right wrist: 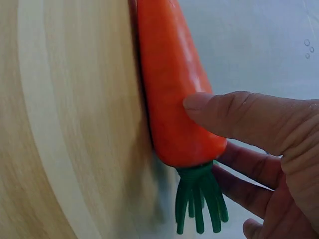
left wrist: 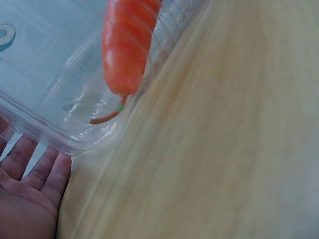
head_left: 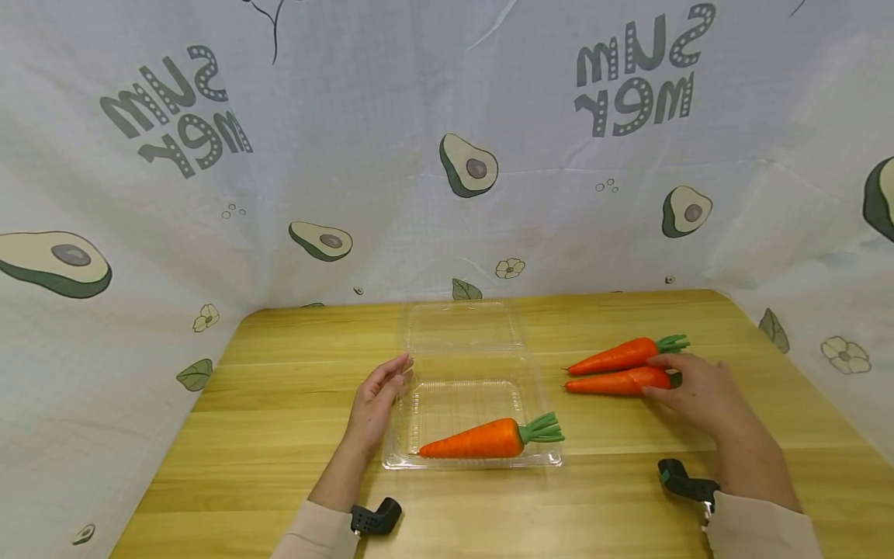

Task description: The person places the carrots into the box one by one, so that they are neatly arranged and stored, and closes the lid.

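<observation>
A clear plastic clamshell container (head_left: 464, 400) lies with its lid (head_left: 461, 326) folded back. One orange carrot (head_left: 482, 440) with a green top lies along its near side, the top reaching past the right rim. My left hand (head_left: 373, 407) rests against the container's left side; in the left wrist view its fingers (left wrist: 47, 167) are fairly straight beside the wall. To the right, two more carrots lie side by side. My right hand (head_left: 701, 392) holds the nearer carrot (head_left: 615, 382) by its thick end, thumb (right wrist: 219, 109) on top and fingers on the far side. The farther carrot (head_left: 615, 357) lies just behind it.
The wooden table (head_left: 279, 450) runs back to a white printed cloth (head_left: 391, 155) hanging behind and at both sides. Black wrist devices (head_left: 377, 516) sit at both wrists, above the light sleeves (head_left: 317, 536).
</observation>
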Motion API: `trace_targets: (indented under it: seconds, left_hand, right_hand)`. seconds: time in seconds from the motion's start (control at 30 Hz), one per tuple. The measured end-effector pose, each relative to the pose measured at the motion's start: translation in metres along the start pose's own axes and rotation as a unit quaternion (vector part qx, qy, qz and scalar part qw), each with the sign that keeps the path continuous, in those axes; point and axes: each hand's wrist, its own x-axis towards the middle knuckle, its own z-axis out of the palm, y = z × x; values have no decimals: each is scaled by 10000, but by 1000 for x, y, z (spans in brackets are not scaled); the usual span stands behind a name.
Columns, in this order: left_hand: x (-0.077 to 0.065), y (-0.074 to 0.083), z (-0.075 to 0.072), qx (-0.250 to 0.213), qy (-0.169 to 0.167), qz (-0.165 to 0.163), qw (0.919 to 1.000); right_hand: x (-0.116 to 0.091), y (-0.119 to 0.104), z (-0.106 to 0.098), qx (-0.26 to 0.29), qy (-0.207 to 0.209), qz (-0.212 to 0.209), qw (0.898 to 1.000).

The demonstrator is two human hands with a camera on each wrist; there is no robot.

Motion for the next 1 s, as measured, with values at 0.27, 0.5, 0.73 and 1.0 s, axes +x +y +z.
trace_targets:
  seconds: [0.27,0.5,0.73,1.0]
  left_hand:
    - [0,-1,0,15,7,3,10000]
    - [1,-2,0,6,32,18,10000]
    - [0,-2,0,51,32,21,10000]
    - [0,-2,-1,43,12,28,10000]
  right_hand:
    - [-2,-2,-5,-112,-274,63,9995]
    - [-3,-5,-7,-55,-389,53,9992]
    - [-5,-11,-13,274,-438,62,9986]
    - [-11,-33,-25,562,-9,30,9984]
